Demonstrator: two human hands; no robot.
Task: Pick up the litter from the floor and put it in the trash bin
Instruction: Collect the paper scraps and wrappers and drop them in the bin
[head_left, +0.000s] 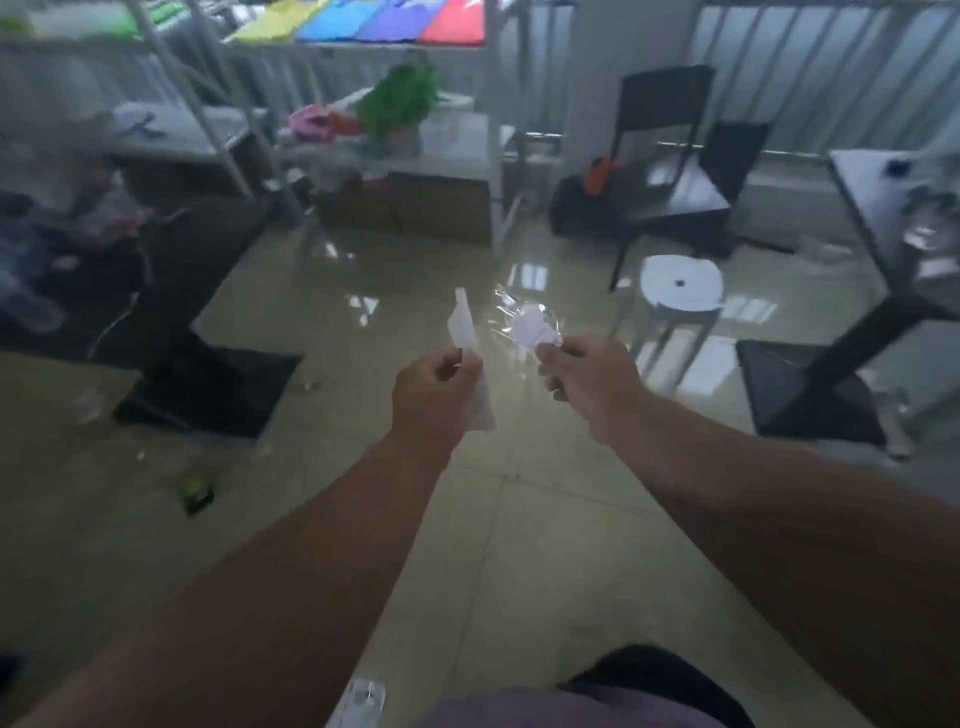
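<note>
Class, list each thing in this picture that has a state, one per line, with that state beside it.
Left hand: grip pinching a flat white paper scrap, held upright.
Right hand: grip pinching a crumpled clear plastic wrapper.
Small green wrapper: lying on the glossy tiled floor, not picked up.
Round white plastic stool: standing upright.

Open tiled floor (519, 519) ahead of white stool (680, 286): wide lane left of stool. Black chair (670, 171) just behind stool. Black table base (810, 389) right of stool. Black mat (208, 389) and green wrapper (196, 491) far left of stool. Shelving rack (395, 156) beyond, left of chair.
</note>
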